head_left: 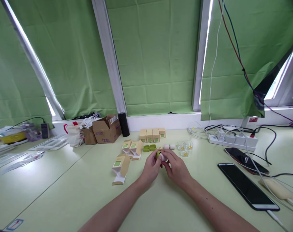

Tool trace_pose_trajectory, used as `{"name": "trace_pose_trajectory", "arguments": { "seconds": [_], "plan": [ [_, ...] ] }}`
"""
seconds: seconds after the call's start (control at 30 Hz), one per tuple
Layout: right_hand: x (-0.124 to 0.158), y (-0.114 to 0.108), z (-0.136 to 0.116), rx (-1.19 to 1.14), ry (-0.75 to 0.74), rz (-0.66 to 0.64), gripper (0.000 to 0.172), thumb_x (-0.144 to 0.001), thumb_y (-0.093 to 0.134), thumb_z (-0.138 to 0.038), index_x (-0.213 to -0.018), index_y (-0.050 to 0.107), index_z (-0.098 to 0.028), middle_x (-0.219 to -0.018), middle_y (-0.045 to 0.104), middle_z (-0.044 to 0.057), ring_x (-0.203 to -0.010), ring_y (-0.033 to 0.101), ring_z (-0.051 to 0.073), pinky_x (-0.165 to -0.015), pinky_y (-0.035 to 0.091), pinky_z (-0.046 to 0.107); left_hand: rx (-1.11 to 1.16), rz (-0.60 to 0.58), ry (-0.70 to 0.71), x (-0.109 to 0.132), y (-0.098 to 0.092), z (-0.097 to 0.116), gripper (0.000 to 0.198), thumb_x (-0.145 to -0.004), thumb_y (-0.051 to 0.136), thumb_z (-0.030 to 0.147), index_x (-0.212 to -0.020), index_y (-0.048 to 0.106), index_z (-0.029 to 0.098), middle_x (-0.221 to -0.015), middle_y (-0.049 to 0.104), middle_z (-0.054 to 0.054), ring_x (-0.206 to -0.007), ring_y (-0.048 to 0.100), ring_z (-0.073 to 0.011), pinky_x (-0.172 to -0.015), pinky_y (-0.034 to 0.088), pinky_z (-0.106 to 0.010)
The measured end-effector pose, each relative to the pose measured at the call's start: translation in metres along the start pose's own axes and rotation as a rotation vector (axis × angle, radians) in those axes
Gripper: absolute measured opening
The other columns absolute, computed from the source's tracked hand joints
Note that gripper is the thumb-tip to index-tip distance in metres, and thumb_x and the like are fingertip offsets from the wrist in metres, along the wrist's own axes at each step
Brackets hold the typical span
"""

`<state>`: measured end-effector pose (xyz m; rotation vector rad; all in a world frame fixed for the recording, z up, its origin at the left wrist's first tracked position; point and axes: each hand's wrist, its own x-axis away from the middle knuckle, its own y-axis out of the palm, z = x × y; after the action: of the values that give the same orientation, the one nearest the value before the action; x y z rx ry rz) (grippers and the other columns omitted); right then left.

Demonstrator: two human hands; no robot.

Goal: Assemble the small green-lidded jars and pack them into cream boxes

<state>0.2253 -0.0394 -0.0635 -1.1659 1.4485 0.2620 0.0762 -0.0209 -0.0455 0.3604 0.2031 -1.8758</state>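
In the middle of the table, my left hand (150,167) and my right hand (176,167) meet with fingers closed around a small rounded green-and-white piece (163,157). Its green part shows by the left fingers and its white part by the right; the fingers hide the rest. Just beyond stand two green square cups (149,148). Two white cylindrical pieces (169,146) sit behind my right fingers, with some tiny yellow bits (159,148) beside them. Several clear cups with yellow marks (184,153) are grouped to the right. Opened beige cartons (121,164) lie to the left.
Closed beige cartons (149,135) stand in a row at the back. A cardboard box (107,130) and a black cylinder (123,124) are back left. On the right lie a large phone (248,185), another dark phone (246,160), and a power strip (232,141) with tangled cables.
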Motion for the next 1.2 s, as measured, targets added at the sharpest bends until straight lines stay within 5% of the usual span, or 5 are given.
{"name": "trace_pose_trajectory", "arguments": {
  "seconds": [0.57,0.8,0.97,1.2],
  "plan": [
    [-0.002,-0.001,-0.002,0.029,-0.030,0.029,0.039,-0.097,0.048,-0.007,-0.132,0.058,-0.021,-0.125,0.070,0.014,-0.116,0.069,0.026,-0.090,0.066,0.042,0.045,-0.014,-0.005,0.001,0.000,-0.003,0.053,-0.090,0.069,0.059,-0.121,0.064,0.016,-0.108,0.067,-0.011,-0.075,0.061,-0.0151,-0.067,0.052,-0.030],
    [-0.007,-0.002,-0.006,0.033,-0.066,0.047,0.043,-0.093,0.047,-0.002,-0.131,0.056,-0.020,-0.123,0.070,0.014,-0.117,0.068,0.026,-0.090,0.065,0.042,0.014,0.053,0.019,0.003,0.007,0.002,0.049,-0.093,0.066,0.058,-0.121,0.061,0.017,-0.094,0.067,-0.006,-0.071,0.057,-0.0137,-0.065,0.049,-0.028],
    [-0.010,-0.002,-0.009,0.055,-0.095,0.076,0.044,-0.093,0.046,-0.001,-0.132,0.056,-0.020,-0.121,0.070,0.015,-0.117,0.068,0.027,-0.090,0.065,0.042,-0.003,0.087,0.070,0.006,0.011,0.007,0.046,-0.095,0.063,0.056,-0.122,0.060,0.019,-0.118,0.068,-0.012,-0.093,0.064,-0.0198,-0.081,0.053,-0.032],
    [-0.010,-0.001,-0.012,0.061,-0.101,0.085,0.044,-0.094,0.046,-0.002,-0.134,0.056,-0.020,-0.122,0.070,0.016,-0.117,0.068,0.027,-0.092,0.065,0.044,-0.023,0.099,0.095,0.009,0.011,0.005,0.041,-0.097,0.062,0.049,-0.126,0.055,0.020,-0.126,0.065,-0.013,-0.113,0.063,-0.0249,-0.094,0.053,-0.037]
  ]
}}
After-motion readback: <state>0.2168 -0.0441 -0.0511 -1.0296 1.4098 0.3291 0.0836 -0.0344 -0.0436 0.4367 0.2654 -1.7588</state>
